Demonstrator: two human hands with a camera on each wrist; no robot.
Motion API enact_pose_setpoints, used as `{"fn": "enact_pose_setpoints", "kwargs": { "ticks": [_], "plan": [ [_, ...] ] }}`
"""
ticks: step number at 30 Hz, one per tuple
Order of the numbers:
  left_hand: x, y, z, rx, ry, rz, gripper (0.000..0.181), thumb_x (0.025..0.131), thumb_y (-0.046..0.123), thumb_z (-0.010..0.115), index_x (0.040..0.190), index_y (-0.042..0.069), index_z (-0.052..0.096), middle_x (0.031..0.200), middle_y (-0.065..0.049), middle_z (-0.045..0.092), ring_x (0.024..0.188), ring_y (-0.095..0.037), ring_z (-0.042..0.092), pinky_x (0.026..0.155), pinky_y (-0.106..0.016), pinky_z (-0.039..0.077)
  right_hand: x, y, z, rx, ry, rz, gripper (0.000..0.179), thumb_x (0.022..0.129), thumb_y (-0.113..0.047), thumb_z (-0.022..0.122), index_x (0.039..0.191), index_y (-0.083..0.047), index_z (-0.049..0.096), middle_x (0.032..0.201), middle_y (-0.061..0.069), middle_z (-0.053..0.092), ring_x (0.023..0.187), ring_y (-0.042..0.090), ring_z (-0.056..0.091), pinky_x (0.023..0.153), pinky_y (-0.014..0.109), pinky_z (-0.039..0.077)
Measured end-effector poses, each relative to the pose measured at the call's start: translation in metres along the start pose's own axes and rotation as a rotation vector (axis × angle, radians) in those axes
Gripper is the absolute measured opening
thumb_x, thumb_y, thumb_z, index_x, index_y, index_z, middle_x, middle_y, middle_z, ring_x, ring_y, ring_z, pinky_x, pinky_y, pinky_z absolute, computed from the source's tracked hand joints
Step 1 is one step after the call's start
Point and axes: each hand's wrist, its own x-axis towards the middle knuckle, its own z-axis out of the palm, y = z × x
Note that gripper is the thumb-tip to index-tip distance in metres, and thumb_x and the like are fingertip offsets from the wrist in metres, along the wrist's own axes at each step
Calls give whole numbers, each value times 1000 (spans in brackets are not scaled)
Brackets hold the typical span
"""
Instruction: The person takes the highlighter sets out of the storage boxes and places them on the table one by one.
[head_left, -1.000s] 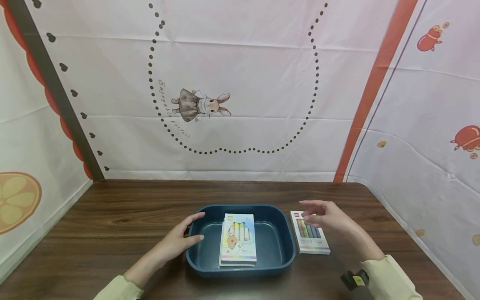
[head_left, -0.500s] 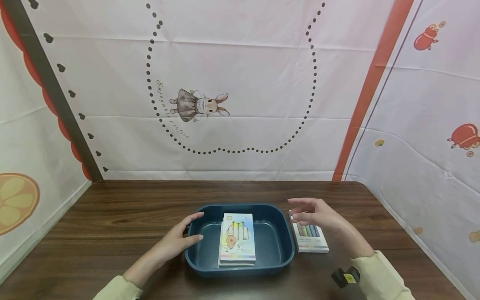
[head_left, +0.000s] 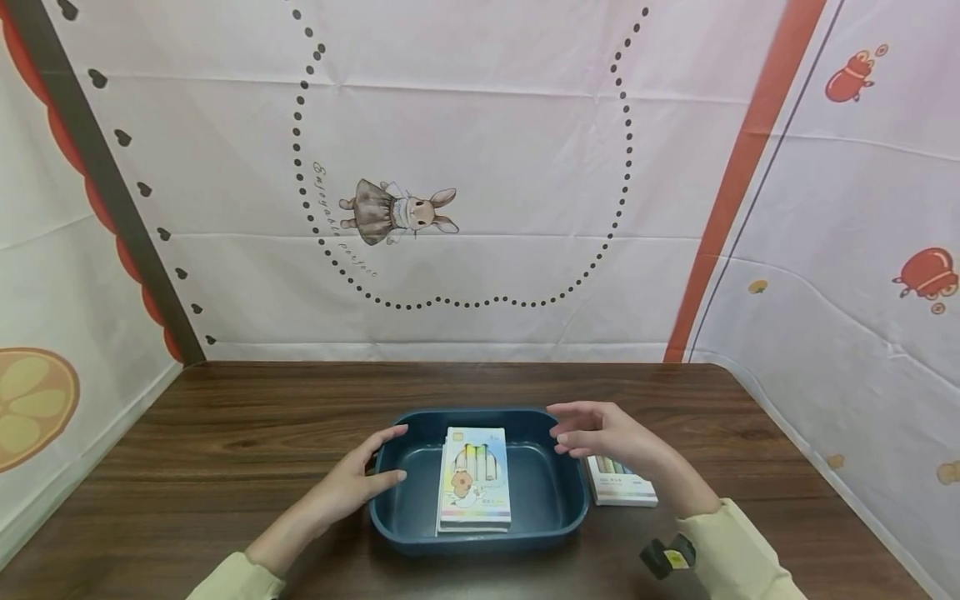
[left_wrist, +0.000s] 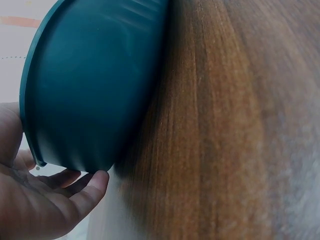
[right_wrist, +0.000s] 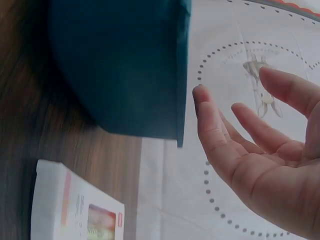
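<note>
A dark blue plastic bin (head_left: 540,540) stands on the wooden table. Inside it lies a short stack of marker boxes; the top box (head_left: 474,492) is white and pale blue with a cartoon bear. My left hand (head_left: 348,483) holds the bin's left rim, thumb over the edge and fingertips against the outer wall (left_wrist: 95,90) in the left wrist view. Above the bin's right rim hovers my right hand (head_left: 607,435), fingers loosely bent with nothing between them. A second white box (head_left: 626,492) with coloured sticks in its window lies right of the bin, partly hidden by that hand.
The brown table (head_left: 247,433) reaches back to a printed white cloth (head_left: 525,167) hung behind it. More cloth hangs along both sides. A small black device (head_left: 667,557) is by the right sleeve.
My right hand has moved left, from over the box beside the bin to above the bin's right rim. The left hand, bin and boxes stay put.
</note>
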Motion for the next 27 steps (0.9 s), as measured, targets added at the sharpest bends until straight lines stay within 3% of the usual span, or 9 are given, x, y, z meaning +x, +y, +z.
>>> {"fn": "enact_pose_setpoints", "kwargs": {
  "ticks": [27],
  "plan": [
    [0,-1,1,-15,5,7,56,85,16,63,136,21,40,145,-17,29,131,-45,22,98,-64,23,17,-2,32,84,-158,49,54,88,-18,59,133,5,39,116,25,57,100,29,61,84,38,50]
  ]
}}
